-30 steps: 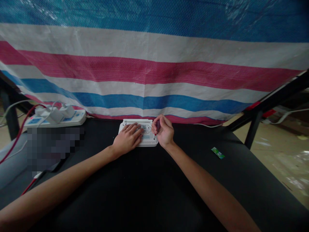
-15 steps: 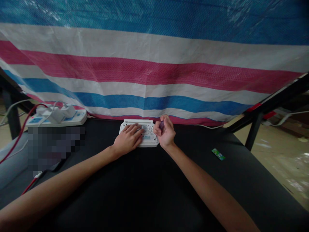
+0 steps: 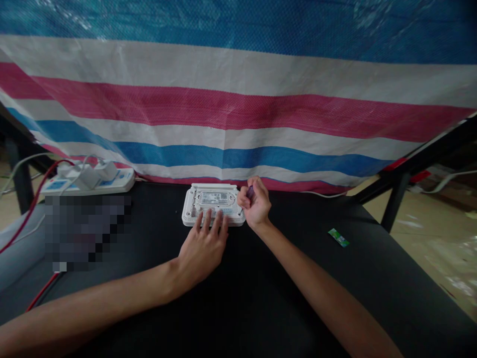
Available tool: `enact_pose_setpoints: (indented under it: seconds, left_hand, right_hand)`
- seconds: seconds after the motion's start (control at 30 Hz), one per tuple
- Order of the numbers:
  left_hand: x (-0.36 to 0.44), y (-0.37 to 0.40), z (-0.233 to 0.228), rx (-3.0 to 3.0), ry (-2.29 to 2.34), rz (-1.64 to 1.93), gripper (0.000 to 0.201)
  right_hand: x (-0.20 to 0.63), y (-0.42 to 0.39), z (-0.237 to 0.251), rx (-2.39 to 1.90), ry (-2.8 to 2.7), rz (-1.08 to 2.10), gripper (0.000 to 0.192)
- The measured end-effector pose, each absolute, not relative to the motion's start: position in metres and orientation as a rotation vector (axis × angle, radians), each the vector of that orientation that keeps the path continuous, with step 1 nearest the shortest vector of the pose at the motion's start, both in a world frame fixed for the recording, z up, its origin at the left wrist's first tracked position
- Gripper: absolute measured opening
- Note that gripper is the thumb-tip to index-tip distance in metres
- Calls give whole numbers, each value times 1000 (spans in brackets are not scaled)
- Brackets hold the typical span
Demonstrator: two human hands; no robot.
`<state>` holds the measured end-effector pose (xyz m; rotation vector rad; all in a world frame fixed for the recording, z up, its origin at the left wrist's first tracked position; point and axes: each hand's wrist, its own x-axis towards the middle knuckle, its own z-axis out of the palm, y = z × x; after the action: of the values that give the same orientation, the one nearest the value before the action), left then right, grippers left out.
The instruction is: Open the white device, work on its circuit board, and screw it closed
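Note:
A white router (image 3: 214, 198) lies with its perforated, labelled underside up at the far edge of the black table. My left hand (image 3: 206, 243) is open, its spread fingertips resting on the router's near edge and its palm over the table. At the router's right end, my right hand (image 3: 257, 204) is closed around a screwdriver (image 3: 251, 191) with a dark purple handle. The thin shaft points down to the router's right corner; whether the tip sits in a screw hole is too small to tell.
A white power strip (image 3: 122, 180) with plugged-in adapters stands at the far left, above a pixelated dark object (image 3: 84, 228). A red cable (image 3: 35, 199) runs there. On the right lies a small green packet (image 3: 338, 237). Behind the table hangs a striped tarp (image 3: 223, 109).
My left hand has slid back toward me from the middle of the router to its near edge, uncovering the label. My right hand with the screwdriver stays nearly in place.

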<state>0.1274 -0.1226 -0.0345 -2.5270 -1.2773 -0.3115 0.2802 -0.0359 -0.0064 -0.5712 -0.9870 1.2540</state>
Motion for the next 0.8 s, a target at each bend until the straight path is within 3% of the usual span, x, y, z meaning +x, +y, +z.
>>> enact_pose_setpoints:
  seconds: [0.5,0.8]
  left_hand:
    - [127,-120,-25,-2558,-1276,-365,42]
    - [104,-61,-38,-2489,-1342,-636,38]
  right_hand:
    - [281,-36,-5,-568,-992,1245,43]
    - [287,-34,-1,-565,-1000,1153,41]
